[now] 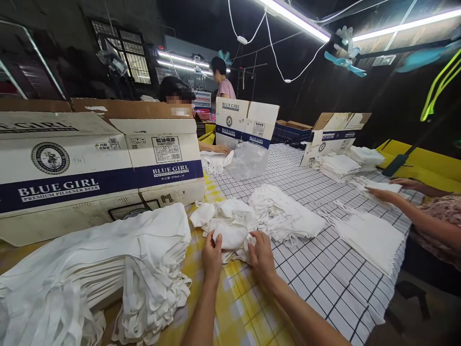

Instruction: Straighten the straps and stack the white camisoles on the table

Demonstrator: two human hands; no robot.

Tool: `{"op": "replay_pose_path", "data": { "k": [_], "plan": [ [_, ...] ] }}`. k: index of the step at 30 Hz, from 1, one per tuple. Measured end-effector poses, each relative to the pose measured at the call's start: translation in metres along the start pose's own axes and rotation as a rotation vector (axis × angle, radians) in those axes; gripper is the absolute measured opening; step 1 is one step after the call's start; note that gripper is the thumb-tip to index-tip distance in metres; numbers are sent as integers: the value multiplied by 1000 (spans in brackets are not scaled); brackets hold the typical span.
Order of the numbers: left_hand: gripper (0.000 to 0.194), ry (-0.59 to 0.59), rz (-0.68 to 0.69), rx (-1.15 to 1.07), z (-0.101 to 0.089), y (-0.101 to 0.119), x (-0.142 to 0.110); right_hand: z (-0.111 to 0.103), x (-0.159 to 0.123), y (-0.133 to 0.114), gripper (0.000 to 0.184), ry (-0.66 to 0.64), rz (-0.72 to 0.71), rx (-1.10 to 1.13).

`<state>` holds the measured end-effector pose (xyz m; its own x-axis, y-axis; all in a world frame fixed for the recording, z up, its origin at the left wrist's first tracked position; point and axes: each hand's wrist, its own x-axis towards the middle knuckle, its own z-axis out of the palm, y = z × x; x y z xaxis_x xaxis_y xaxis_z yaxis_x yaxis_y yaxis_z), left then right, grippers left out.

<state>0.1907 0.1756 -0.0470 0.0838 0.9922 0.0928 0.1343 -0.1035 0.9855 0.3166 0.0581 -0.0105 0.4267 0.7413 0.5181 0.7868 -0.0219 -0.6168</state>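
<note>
My left hand (212, 254) pinches the left edge of a small white cloth piece (229, 236) between thumb and fingers. On its right side, the curled fingers of my right hand (262, 254) are closed on the white fabric. Beneath and behind this piece lies a loose, crumpled heap of similar white cloth (236, 211). Touching the heap on the right is a flatter pile of white cloth pieces with thin straps (284, 211). A tall, layered stack of white cloth with hanging straps (144, 254) stands to the left of my hands.
A large beer carton (108, 163) stands behind the tall stack. Another carton (245, 120) and a clear plastic bag (248, 161) are farther back. At right, a co-worker's hands (387, 192) handle white cloth beside a flat stack (370, 233). A checked tablecloth (324, 288) covers the table.
</note>
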Motion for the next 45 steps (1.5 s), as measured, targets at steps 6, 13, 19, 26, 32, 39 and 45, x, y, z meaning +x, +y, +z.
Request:
{"op": "replay_pose_path", "data": {
  "k": [6, 13, 19, 26, 32, 39, 45],
  "plan": [
    [47, -1, -13, -41, -2, 1, 1, 20, 30, -7, 30, -196, -27, -238],
    [41, 16, -26, -178, -5, 7, 0, 31, 37, -21, 10, -222, 45, -122],
    [37, -51, -64, -391, -6, 23, -2, 26, 44, -22, 13, -214, 157, 159],
    [36, -198, -189, -653, 8, 41, -14, 8, 38, -19, 25, -221, 313, 618],
    [37, -230, -328, -773, 20, 61, -33, -13, 25, -25, 34, -175, 405, 925],
    [25, -230, -461, -794, 15, 87, -66, -49, 7, -38, 32, -181, 461, 1226],
    [19, -223, -472, -843, 22, 106, -91, -61, -4, -33, 27, -125, 485, 1225]
  ]
}}
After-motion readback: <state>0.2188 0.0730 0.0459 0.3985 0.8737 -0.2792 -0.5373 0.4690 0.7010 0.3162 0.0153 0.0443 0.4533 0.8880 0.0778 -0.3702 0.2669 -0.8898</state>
